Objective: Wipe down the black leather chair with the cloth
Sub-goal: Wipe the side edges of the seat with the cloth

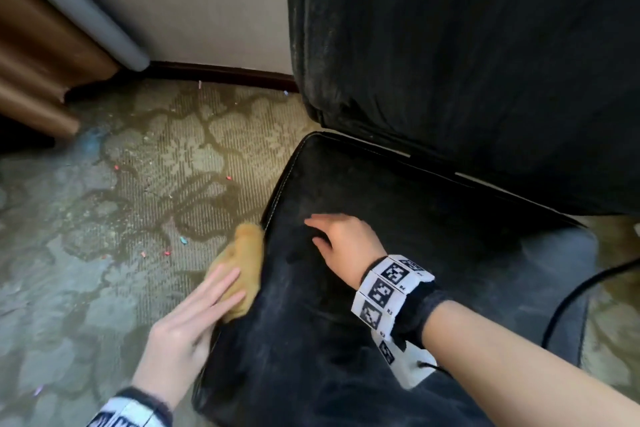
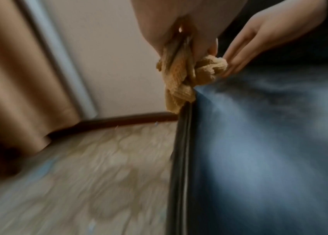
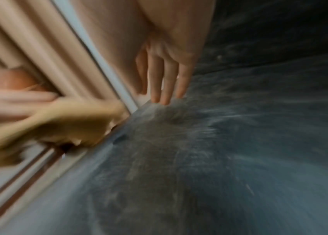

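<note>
Pressing cloth (image 1: 244, 265) under left fingers (image 1: 221, 288), chair (image 1: 346, 288) edge

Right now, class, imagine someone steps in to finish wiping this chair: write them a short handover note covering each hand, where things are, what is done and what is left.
Left hand: fingers straight, pressing the yellow cloth against the left edge of the chair seat.
Right hand: open, fingers spread on the seat top, holding nothing.
Cloth: bunched at the seat's left seam, partly hanging over the side.
Done: cannot tell for sure; the seat top shows dusty, streaky marks.
Left: seat top appears to need more wiping; the backrest also looks dusty.
</note>
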Motion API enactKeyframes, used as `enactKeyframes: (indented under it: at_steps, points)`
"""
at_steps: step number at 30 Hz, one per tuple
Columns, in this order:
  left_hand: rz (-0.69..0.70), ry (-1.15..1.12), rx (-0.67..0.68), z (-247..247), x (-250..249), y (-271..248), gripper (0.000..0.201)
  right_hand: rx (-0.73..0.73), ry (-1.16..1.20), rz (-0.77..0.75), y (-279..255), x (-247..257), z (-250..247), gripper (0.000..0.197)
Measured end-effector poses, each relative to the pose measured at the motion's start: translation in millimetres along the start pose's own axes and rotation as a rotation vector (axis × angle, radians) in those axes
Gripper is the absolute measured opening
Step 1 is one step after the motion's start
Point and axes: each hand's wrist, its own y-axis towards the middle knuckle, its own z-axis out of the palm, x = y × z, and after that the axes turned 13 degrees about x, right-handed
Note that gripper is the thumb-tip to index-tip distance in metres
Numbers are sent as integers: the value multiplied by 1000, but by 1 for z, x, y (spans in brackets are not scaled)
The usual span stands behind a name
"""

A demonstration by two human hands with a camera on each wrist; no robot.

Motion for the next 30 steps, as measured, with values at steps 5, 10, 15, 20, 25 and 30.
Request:
enactKeyframes:
  at_steps: [5, 10, 15, 20, 25, 30]
  points:
    - [271, 21, 43, 7, -66, 70, 41, -516, 366, -108, -19, -7, -5, 31]
    - [388, 31, 99, 21, -99, 82, 41, -559, 381, -117, -50, -19, -29, 39]
    - [399, 60, 105, 23, -126, 97, 39, -22, 774, 177, -83, -43, -30, 49]
    - [272, 89, 265, 58, -124, 117, 88, 198, 1468, 248, -91, -76, -15, 50]
    - [101, 254, 535, 93, -111, 124, 116, 185, 1001, 389, -86, -93, -12, 17]
    - [-27, 243, 597, 88, -132, 128, 106, 149, 592, 435, -80, -82, -19, 26]
